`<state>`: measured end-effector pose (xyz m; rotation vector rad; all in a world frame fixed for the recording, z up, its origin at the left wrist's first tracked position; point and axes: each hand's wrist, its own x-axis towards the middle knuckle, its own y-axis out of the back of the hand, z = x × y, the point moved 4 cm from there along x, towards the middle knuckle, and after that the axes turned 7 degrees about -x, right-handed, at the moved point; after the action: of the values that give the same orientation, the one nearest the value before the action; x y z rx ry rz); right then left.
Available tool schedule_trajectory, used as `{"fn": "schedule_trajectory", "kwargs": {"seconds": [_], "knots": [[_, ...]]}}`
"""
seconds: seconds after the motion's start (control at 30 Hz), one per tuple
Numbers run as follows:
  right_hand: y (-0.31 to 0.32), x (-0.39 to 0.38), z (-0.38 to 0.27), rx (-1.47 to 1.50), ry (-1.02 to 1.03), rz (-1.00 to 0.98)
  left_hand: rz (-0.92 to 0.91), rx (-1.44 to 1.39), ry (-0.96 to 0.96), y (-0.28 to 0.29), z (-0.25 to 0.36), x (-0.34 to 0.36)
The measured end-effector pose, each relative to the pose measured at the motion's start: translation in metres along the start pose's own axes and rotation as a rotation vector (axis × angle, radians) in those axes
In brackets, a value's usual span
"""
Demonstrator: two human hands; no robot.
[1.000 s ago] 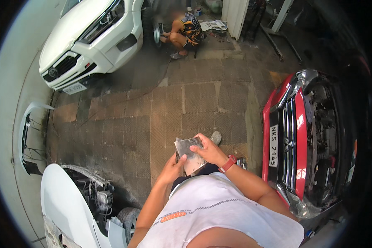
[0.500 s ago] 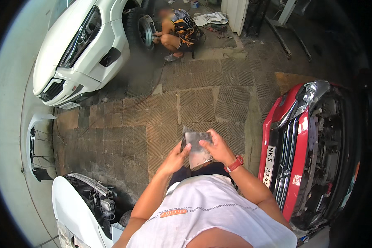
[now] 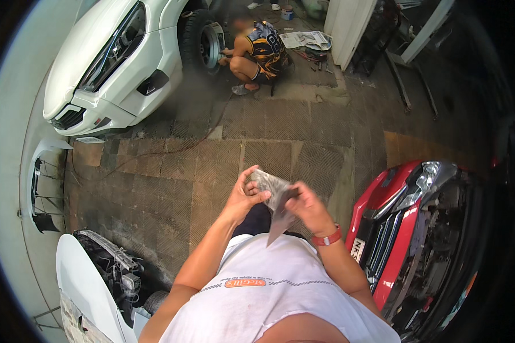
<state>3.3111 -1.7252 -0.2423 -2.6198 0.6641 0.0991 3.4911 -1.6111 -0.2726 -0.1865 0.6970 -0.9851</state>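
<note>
In the middle of the head view, my left hand [image 3: 248, 192] grips a grey, mottled sheet [image 3: 269, 182] between thumb and fingers. My right hand [image 3: 307, 204], a little to its right, pinches a darker grey-brown sheet or flap [image 3: 281, 220] that hangs down toward my white shirt [image 3: 252, 303]; it is blurred, and I cannot tell whether it is joined to the paler piece. A red band circles my right wrist.
A co-worker [image 3: 260, 54] squats by the wheel of a white vehicle [image 3: 109, 80], near newspapers [image 3: 306, 41] and tools. A red car front [image 3: 409, 228] stands right. A detached white panel [image 3: 40, 171] leans on the left wall, above another partly dismantled white car [image 3: 88, 286]. A hose [image 3: 171, 151] crosses the floor.
My hands have gone from holding the flat grey piece together to being turned apart, left one higher, right one pulling a darker flap down. The view has shifted.
</note>
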Motion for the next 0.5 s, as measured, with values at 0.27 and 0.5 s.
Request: {"fn": "schedule_trajectory", "kwargs": {"seconds": [0.27,0.5], "knots": [[0.12,0.104,-0.006,-0.452,0.052,0.74,-0.357,0.652,0.158,-0.038,0.045,0.138],[0.156,0.225,-0.052,-0.242,0.034,0.727,-0.529,0.376,0.134,-0.04,0.125,0.238]]}}
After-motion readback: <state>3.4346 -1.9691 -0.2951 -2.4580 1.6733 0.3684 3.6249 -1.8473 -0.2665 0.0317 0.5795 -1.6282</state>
